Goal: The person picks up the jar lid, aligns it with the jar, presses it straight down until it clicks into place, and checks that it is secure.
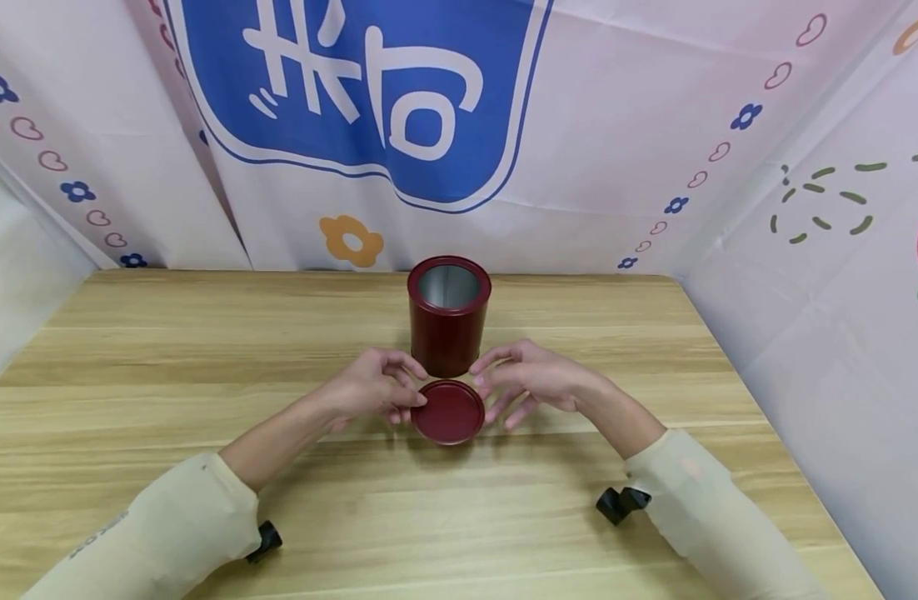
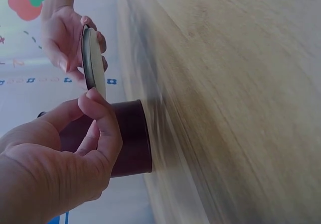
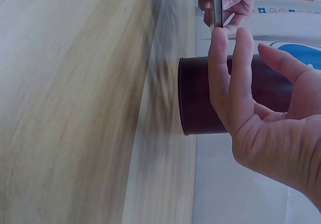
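Note:
A round dark-red lid (image 1: 449,412) is held level above the table, its pale underside (image 2: 100,58) facing down in the left wrist view. My left hand (image 1: 376,387) pinches its left edge, thumb on top and fingers beneath. At the opposite edge is my right hand (image 1: 530,379), its fingers (image 3: 239,68) fairly straight, with fingertips at or touching the rim and the thumb apart. Just beyond the lid, a dark-red cylindrical tin (image 1: 447,337) stands upright on the table, uncovered, showing a bare silvery inside. The fingers partly hide the tin in both wrist views.
The wood-grain table (image 1: 316,517) extends around the hands. A white printed cloth (image 1: 601,150) with a blue sign hangs along the back edge, close behind the tin. Another cloth (image 1: 841,333) borders the right side. Small black devices (image 1: 620,504) sit at both sleeves.

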The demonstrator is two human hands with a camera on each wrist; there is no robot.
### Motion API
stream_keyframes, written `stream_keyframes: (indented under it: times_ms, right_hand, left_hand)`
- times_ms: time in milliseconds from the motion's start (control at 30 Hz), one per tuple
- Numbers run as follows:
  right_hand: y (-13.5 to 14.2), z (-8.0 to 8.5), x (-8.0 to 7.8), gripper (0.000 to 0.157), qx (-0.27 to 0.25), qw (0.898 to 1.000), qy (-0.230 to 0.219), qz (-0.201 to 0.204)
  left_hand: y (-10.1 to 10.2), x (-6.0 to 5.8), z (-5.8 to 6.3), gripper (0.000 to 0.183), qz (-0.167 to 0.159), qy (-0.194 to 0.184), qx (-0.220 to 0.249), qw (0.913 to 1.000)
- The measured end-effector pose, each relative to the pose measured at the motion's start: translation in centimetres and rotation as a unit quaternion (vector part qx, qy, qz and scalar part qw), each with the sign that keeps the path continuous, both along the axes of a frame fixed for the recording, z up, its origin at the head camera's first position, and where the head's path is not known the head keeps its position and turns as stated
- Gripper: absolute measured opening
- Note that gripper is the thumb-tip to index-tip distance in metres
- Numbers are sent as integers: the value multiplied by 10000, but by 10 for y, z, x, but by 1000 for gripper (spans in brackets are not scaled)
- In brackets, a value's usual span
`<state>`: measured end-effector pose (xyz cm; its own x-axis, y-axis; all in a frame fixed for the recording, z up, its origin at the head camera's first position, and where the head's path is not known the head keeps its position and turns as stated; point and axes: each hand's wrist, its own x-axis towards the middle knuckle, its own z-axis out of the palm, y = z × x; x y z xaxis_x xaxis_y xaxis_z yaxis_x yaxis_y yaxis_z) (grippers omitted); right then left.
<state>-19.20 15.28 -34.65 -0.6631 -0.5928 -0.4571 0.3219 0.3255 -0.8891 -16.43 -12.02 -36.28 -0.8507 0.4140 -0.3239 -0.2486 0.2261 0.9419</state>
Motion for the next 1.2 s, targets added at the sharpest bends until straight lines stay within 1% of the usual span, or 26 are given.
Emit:
stream_keyframes:
  times_ms: [100, 300, 500, 767, 900, 1200]
  right_hand:
    - [-1, 1, 0, 48, 10, 10000, 53, -31]
    - [-2, 3, 1, 45, 65, 9994, 281, -174]
    - [-4, 4, 0, 42, 18, 9986, 443, -299]
    - [-8, 9, 1, 37, 37, 9968, 675, -424]
    - [-10, 11, 1, 36, 121, 9959, 731, -519]
    - [-10, 15, 2, 34, 193, 9945, 808, -630]
  left_hand:
    - [2, 0, 2, 33, 108, 59, -90, 9999]
    - [4, -1, 5, 30, 196, 142, -58, 9997]
    - [6, -1, 9, 28, 223, 222, -10, 9995]
    - [8, -2, 16, 27, 247, 351, 110, 9990]
    - [8, -3, 18, 29, 223, 424, 139, 9988]
    - [9, -4, 22, 28, 223, 465, 134, 9986]
